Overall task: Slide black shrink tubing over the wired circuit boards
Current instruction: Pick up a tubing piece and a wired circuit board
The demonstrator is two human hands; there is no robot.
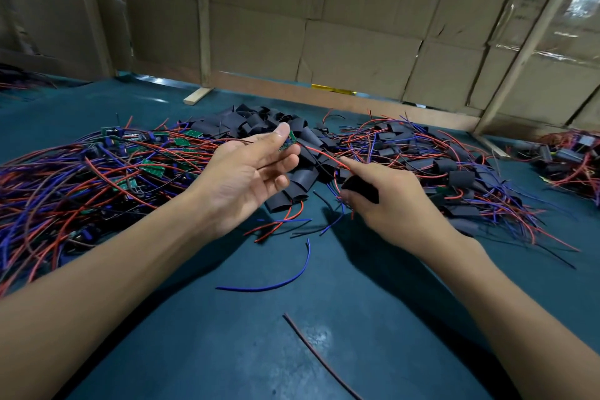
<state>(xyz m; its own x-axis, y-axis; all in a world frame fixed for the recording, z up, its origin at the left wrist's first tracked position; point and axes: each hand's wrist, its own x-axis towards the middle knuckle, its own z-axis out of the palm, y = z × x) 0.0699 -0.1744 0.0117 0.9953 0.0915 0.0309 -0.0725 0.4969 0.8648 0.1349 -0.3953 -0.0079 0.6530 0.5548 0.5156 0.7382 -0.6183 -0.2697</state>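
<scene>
Green rectangular circuit board with red and blue wires, pinched between thumb and fingertips of the palm-up left hand. At its 4 o'clock, the right hand grasps a black flattened shrink-tubing sleeve; a red wire spans between the hands. Loose black sleeves lie heaped at 12 o'clock on the teal tabletop.

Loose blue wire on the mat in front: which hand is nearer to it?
Right, though not by much. The right hand, gripping a black tube, is beyond the blue wire and to its right. The left hand, pinching a board, is beyond and left.
</scene>
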